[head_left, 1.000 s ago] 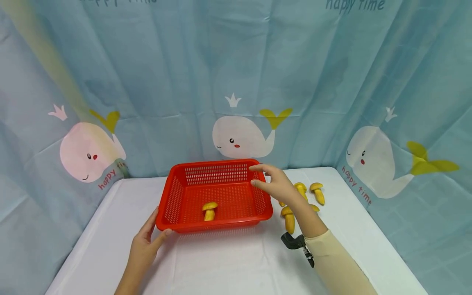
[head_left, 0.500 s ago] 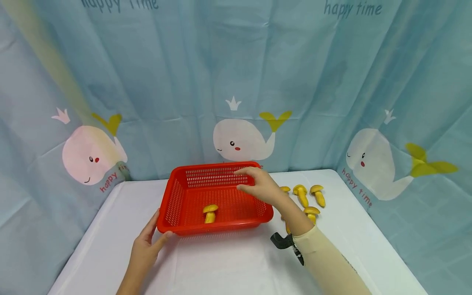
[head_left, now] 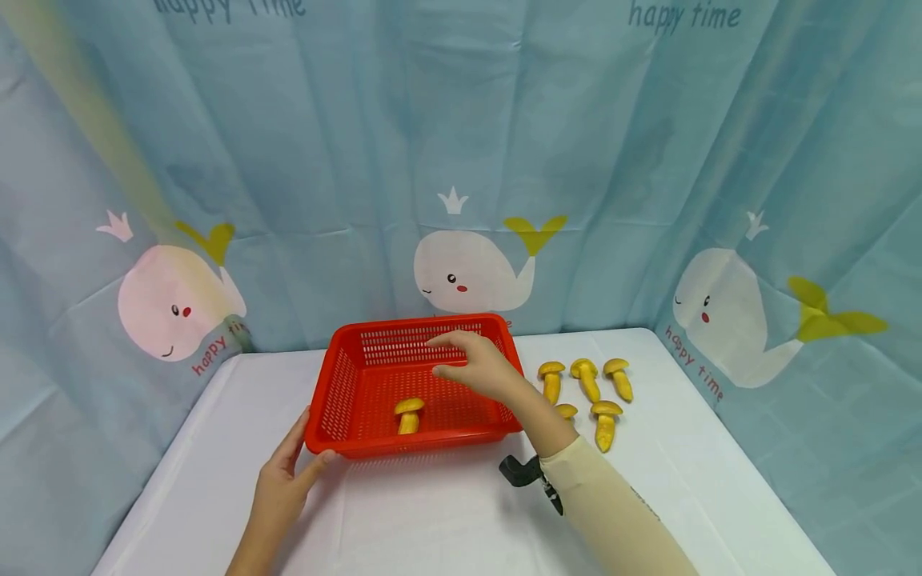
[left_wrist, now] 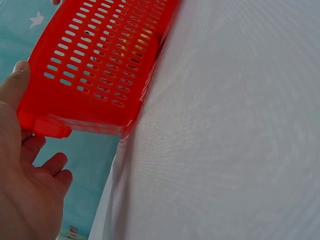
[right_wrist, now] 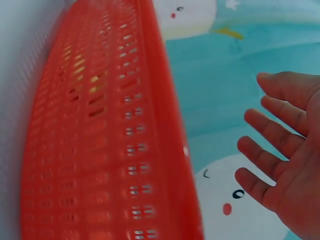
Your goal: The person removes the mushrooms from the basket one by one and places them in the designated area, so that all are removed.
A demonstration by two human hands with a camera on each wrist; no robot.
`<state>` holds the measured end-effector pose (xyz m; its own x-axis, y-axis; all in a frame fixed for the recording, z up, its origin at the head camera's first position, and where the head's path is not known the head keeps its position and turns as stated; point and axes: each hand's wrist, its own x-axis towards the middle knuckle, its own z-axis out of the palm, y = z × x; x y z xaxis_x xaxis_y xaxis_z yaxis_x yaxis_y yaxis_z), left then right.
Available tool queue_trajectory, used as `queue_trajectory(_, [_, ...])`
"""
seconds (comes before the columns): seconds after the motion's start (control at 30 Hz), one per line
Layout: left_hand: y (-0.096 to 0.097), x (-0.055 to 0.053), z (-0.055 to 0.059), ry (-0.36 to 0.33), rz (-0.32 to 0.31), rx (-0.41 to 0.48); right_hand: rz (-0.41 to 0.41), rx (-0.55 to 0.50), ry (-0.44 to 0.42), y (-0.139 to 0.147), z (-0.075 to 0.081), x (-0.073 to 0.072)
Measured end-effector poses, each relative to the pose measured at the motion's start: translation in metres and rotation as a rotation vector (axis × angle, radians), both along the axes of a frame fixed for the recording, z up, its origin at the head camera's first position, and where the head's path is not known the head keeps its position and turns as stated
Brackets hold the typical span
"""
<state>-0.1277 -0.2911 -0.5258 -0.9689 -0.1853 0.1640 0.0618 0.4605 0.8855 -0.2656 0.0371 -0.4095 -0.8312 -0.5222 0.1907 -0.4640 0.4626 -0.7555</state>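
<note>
A red plastic basket [head_left: 432,436] with slotted walls sits on the white table. One yellow toy mushroom [head_left: 408,416] lies inside it, near the front wall. My left hand [head_left: 282,480] holds the basket's front left corner; in the left wrist view the thumb [left_wrist: 16,82] lies at the rim with the other fingers below it. Over the basket's right half hovers my right hand [head_left: 479,368], thumb and fingers spread apart. The right wrist view shows that same hand [right_wrist: 287,145] holding nothing, beyond the basket's wall [right_wrist: 100,150].
Several more yellow mushrooms lie right of the basket, among them a back one [head_left: 586,378] and a front one [head_left: 606,424]; the right forearm partly covers another [head_left: 567,412]. A whale-printed blue curtain [head_left: 346,160] stands behind the white table [head_left: 425,512].
My right hand has moved left, from the basket's right rim to above its inside, uncovering more mushrooms on the table. The left hand, the basket and the mushroom inside stay put.
</note>
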Motion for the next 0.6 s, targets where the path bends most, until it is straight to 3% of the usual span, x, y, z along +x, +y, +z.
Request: queue_trajectory(0.6, [0.000, 0.001, 0.003, 0.040, -0.026, 0.026, 0.007, -0.016, -0.083, -0.038, -0.026, -0.012])
